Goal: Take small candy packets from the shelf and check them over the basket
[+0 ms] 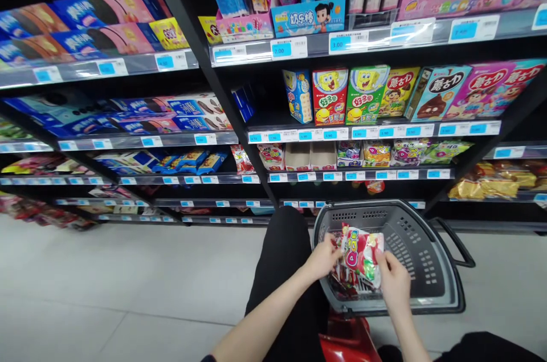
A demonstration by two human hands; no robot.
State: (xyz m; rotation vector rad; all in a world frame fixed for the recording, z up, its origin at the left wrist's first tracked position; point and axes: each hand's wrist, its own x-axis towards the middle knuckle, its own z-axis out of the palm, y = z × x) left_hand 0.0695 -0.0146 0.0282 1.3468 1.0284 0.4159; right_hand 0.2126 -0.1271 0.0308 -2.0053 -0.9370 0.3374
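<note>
Red-and-white packet (363,253) held between both hands over a grey basket (427,236)

The left hand (327,256) pinches the packet near its left edge, fingers closed on it. The right hand (393,279) grips the opposite edge, thumb laid on the printed front. The packet is tilted, within the basket's outline, above other packets (342,283) lying inside; whether it touches them I cannot tell. A black handle (455,242) sticks out on the basket's right. Just left of the basket is a dark-trousered leg (284,271), and below its near rim shows a glossy red object (346,345), partly hidden. Beyond the basket, shelves carry a red box (330,97) beside a green box (367,94), with golden packets (498,179) lower right and blue-and-pink boxes (102,11) upper left.
</note>
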